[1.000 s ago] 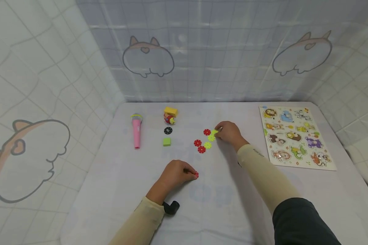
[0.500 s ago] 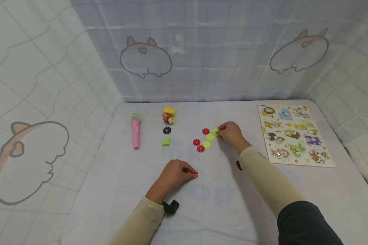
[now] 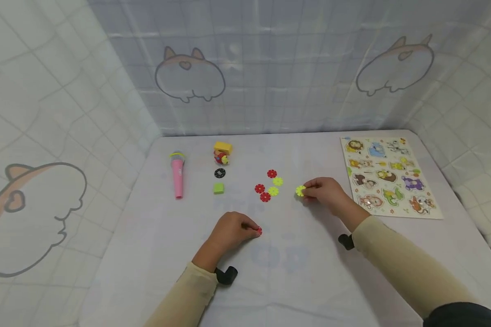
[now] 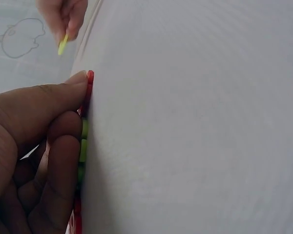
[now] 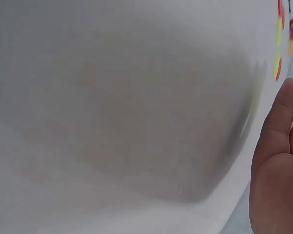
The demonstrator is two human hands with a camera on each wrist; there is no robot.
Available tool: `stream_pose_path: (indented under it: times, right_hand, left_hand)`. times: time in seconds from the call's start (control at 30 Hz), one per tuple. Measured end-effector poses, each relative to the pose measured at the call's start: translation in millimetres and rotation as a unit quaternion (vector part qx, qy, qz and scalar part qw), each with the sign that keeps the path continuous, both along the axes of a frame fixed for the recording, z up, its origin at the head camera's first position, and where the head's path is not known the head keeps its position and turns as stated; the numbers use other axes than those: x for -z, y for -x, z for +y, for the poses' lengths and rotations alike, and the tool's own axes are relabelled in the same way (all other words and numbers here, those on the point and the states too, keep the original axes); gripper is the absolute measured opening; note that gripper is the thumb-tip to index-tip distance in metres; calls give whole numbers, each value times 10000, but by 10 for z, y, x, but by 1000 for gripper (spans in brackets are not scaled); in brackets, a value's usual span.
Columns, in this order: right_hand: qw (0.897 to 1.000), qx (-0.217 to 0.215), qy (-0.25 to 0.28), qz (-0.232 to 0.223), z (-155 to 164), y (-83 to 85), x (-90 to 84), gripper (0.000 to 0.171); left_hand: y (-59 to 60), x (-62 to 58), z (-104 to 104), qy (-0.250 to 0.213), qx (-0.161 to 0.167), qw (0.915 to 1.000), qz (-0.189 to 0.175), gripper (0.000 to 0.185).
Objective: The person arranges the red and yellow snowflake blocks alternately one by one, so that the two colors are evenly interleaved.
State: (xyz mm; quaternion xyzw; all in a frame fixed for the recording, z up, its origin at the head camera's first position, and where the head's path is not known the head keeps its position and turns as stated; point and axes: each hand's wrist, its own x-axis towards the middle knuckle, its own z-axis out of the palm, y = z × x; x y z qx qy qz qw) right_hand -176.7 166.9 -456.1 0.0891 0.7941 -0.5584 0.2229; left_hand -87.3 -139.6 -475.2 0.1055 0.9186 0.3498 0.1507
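2 notched plastic discs are pinched: red disc [image 3: 260,231] by left hand [image 3: 232,230], yellow disc [image 3: 300,191] by right hand [image 3: 325,194].

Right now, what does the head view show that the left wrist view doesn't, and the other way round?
Only the head view shows the table layout: pink microphone, yellow toy, black disc, green block, a cluster of red and yellow discs and the animal puzzle.

Only the left wrist view shows, edge-on, green and red pieces stacked under the left hand's fingers.

Both show the left hand pinching a red disc and the right hand pinching a yellow disc.
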Motion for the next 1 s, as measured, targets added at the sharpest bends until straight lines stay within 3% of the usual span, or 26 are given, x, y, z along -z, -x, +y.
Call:
stream_pose_path:
  times: [0.17, 0.4, 0.67, 1.0]
  right_hand:
    - [9987, -363, 323, -183, -110, -314, 10, 30]
    - [9947, -1010, 99, -174, -516, -601, 70, 18]
    - [9902, -1348, -214, 308, -768, -663, 116, 11]
    - [9872, -1438, -444, 531, -775, -693, 119, 11]
  left_hand:
    - [1, 2, -14, 20, -41, 10000, -67, 7]
    - [26, -21, -4, -1, -113, 9998, -139, 6]
    - [42, 1, 6, 1, 45, 10000, 31, 7]
    - [38, -24, 18, 167, 189, 9997, -70, 7]
